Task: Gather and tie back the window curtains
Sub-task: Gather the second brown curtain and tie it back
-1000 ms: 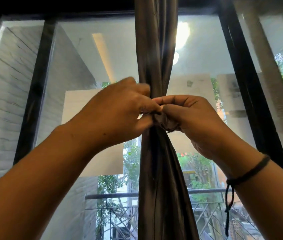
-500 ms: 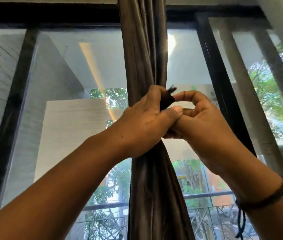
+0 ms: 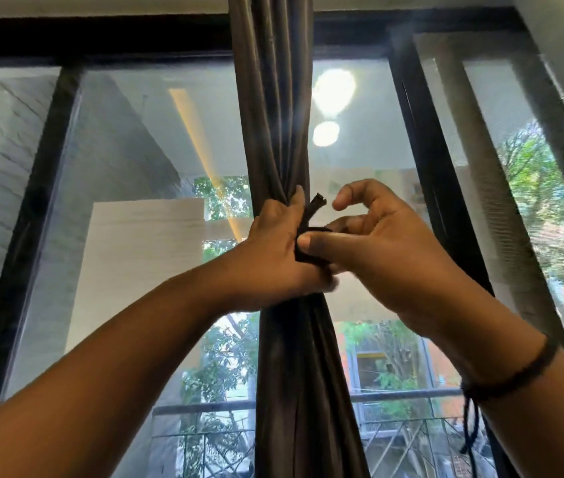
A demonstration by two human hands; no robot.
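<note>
No brand, label or legible writing anywhere in view.

Dark grey-brown fabric curtain (image 3: 275, 132), bunched into one narrow column, hanging down the middle of the black-framed glass window (image 3: 435, 188) and cinched at mid-height. Left hand (image 3: 273, 250) wrapped around the gathered bundle at the cinch, fingers curled behind the cloth, thumb across the front. Dark strip of tie-back fabric (image 3: 311, 219) looped at the pinch point, its short frayed end sticking up and rightward between the two hands. Right hand (image 3: 387, 250) just right of the curtain, thumb pressing the strip against the left hand, forefinger arched and lifted clear above the strip's end, other fingers curled behind. Black cord bracelet (image 3: 515, 377) around the right wrist, loose tail dangling.

Against half a second ago: right forefinger raised off the strip's end instead of hooked close over it; more of that end exposed; view tilted further upward, showing more of the top frame.
</note>
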